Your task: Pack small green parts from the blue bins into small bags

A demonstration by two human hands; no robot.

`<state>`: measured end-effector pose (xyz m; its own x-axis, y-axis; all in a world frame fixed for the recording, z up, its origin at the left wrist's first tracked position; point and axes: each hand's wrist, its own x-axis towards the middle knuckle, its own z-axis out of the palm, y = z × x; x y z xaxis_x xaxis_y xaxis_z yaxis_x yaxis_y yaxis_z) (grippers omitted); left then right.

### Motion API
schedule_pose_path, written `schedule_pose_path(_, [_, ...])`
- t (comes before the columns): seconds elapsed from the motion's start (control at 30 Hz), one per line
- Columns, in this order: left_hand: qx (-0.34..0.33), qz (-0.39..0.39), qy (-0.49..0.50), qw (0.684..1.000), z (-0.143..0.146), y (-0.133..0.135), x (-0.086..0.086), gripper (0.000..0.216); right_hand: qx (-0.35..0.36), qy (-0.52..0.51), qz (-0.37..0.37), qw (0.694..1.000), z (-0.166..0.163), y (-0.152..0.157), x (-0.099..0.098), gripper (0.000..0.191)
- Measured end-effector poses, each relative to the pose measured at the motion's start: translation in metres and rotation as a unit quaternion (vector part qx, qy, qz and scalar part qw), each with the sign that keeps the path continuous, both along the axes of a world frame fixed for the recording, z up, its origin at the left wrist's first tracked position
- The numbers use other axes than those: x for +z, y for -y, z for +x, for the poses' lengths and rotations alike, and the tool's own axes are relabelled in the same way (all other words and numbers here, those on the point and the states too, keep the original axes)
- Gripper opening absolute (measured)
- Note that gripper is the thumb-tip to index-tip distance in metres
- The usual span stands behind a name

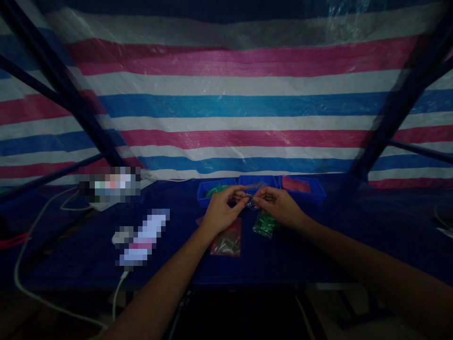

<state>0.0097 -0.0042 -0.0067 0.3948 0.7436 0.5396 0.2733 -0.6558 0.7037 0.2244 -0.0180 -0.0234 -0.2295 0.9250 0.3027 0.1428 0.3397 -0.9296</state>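
My left hand (221, 208) and right hand (278, 204) both pinch one small clear bag (252, 200) between them, above the blue table (318, 236). Two more bags lie under my hands: one red bag (226, 241), one green bag (264, 225). Three blue bins (262, 182) sit behind.

Dim, underexposed view: the striped tarp (226, 94) catches the most light, with faint sheen on its plastic near the top, while the desk (318, 236) below it sinks into dark blue shadow. Straight poles bow outward beside the tarp; two patches left of the hands are pixelated
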Motion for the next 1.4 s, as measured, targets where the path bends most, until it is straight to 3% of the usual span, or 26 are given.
schedule_pose_path(0.2, [0.034, 0.063, -0.07, 0.995, -0.001, 0.003, 0.007, 0.011, -0.014, 0.031, 0.051, 0.998, -0.001, 0.0, -0.005, 0.024])
schedule_pose_path(0.5, [0.05, 0.11, -0.024, 0.992, -0.005, 0.001, 0.009, 0.008, -0.031, 0.024, 0.137, 0.99, 0.005, -0.006, -0.005, 0.022])
schedule_pose_path(0.77, [-0.002, 0.051, -0.025, 0.998, -0.003, 0.003, 0.01, 0.011, -0.052, 0.036, 0.172, 0.983, 0.012, -0.008, -0.003, 0.03])
schedule_pose_path(0.97, [-0.018, -0.029, 0.051, 0.998, -0.003, -0.007, -0.003, 0.04, -0.058, 0.002, 0.142, 0.988, 0.007, -0.003, 0.004, 0.029])
schedule_pose_path(1.4, [-0.018, -0.063, 0.055, 0.996, 0.0, -0.007, -0.007, 0.056, -0.027, -0.005, 0.129, 0.991, 0.006, -0.003, 0.002, 0.029])
